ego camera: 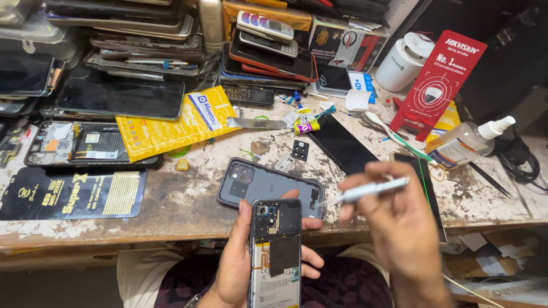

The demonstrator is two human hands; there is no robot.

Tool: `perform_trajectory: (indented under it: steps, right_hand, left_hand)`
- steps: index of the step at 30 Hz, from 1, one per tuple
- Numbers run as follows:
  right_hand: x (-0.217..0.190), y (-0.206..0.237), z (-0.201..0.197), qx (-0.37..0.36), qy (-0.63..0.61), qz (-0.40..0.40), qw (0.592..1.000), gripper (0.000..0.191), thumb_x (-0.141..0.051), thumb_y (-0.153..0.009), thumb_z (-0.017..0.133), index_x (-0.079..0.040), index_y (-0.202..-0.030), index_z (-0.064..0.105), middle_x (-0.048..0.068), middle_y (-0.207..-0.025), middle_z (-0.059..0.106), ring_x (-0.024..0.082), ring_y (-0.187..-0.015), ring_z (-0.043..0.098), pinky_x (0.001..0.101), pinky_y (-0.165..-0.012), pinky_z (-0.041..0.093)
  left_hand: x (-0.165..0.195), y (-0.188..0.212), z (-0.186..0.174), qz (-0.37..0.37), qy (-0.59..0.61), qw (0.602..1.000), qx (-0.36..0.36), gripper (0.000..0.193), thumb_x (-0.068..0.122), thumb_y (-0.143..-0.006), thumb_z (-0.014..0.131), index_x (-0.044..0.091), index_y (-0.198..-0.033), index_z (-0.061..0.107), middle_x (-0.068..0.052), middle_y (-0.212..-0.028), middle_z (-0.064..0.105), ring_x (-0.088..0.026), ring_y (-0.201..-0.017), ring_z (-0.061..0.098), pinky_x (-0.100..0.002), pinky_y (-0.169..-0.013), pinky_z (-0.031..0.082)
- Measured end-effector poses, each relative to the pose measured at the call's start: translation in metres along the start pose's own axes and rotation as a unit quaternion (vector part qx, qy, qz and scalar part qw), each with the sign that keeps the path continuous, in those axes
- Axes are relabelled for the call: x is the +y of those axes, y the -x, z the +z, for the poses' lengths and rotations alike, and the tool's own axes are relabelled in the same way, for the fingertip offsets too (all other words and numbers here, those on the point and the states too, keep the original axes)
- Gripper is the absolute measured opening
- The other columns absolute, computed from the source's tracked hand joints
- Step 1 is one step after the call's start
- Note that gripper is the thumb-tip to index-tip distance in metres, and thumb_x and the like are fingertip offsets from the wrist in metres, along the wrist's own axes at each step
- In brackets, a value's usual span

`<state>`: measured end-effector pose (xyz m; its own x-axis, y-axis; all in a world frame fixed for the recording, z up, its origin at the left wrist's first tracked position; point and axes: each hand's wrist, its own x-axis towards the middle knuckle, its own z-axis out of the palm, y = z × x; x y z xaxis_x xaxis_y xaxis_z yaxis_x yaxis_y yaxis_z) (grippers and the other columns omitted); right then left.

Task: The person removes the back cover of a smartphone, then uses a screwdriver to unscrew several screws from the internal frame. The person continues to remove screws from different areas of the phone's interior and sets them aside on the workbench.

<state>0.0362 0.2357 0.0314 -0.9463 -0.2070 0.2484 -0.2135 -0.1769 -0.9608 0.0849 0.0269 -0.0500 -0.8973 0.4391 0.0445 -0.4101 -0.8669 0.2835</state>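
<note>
My left hand (235, 265) holds an opened phone (275, 251) upright over my lap, its back removed so the battery and circuit board show. My right hand (394, 219) grips a white pen-shaped tool (370, 190), its tip pointing left toward the phone's upper edge, a short gap away. Just behind the phone, a grey back cover (264, 185) with camera cut-outs lies flat on the worn workbench (188, 199). A small black camera frame piece (299, 150) lies beyond the cover.
A yellow padded envelope (171, 122), a black foil pouch (71, 194), an opened phone (80, 144), stacked phones and screens (131, 40) fill the left and back. A black screen (341, 144), toothbrush (397, 137), spray bottle (468, 140), red card stand (439, 80) and white round device (404, 61) sit right.
</note>
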Motion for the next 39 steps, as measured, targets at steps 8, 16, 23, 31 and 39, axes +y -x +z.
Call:
perform_trajectory:
  steps: [8,16,23,31,39]
  right_hand:
    - [0.036,0.039,0.024,-0.062,0.088,-0.143,0.984,0.044,0.012,-0.098,0.061,-0.004,-0.130,0.037,0.029,-0.126,0.065,0.027,-0.106,0.076,0.0358,-0.089,0.067]
    - [0.041,0.033,0.027,-0.088,0.117,-0.151,0.978,0.041,0.012,-0.099,0.061,-0.005,-0.128,0.039,0.028,-0.129,0.064,0.025,-0.108,0.076,0.0348,-0.090,0.067]
    - [0.026,0.029,0.024,-0.045,0.325,-0.256,0.910,0.035,-0.002,-0.090,0.079,-0.001,-0.117,0.056,0.017,-0.105,0.074,0.018,-0.092,0.077,0.0278,-0.076,0.064]
    - [-0.019,0.020,0.024,-0.157,0.419,-0.227,0.865,0.033,-0.003,-0.087,0.078,0.004,-0.113,0.059,0.013,-0.100,0.073,0.017,-0.086,0.079,0.0279,-0.071,0.063]
    - [-0.023,0.026,0.035,-0.087,0.403,-0.201,0.889,0.033,-0.003,-0.087,0.079,0.001,-0.112,0.058,0.011,-0.095,0.075,0.019,-0.081,0.077,0.0273,-0.068,0.063]
  left_hand:
    - [-0.007,-0.002,0.004,0.009,-0.043,0.998,0.041,0.086,0.070,-0.099,0.019,0.013,-0.162,0.031,-0.019,-0.120,0.065,-0.031,-0.091,0.071,-0.044,-0.080,0.062]
    - [-0.006,-0.002,0.007,0.011,-0.054,0.997,0.045,0.085,0.069,-0.099,0.018,0.012,-0.161,0.032,-0.016,-0.120,0.065,-0.026,-0.093,0.071,-0.041,-0.081,0.061]
    - [-0.009,-0.002,0.006,0.031,-0.119,0.990,0.066,0.082,0.064,-0.100,0.020,0.010,-0.160,0.034,-0.016,-0.127,0.066,-0.025,-0.095,0.071,-0.042,-0.081,0.063]
    - [-0.011,-0.003,0.005,0.045,-0.128,0.990,0.041,0.080,0.062,-0.103,0.020,0.010,-0.161,0.033,-0.020,-0.125,0.065,-0.026,-0.098,0.071,-0.043,-0.083,0.063]
    - [-0.017,-0.005,0.007,0.014,-0.101,0.993,0.062,0.078,0.061,-0.101,0.020,0.013,-0.161,0.034,-0.016,-0.127,0.067,-0.024,-0.097,0.072,-0.040,-0.082,0.062]
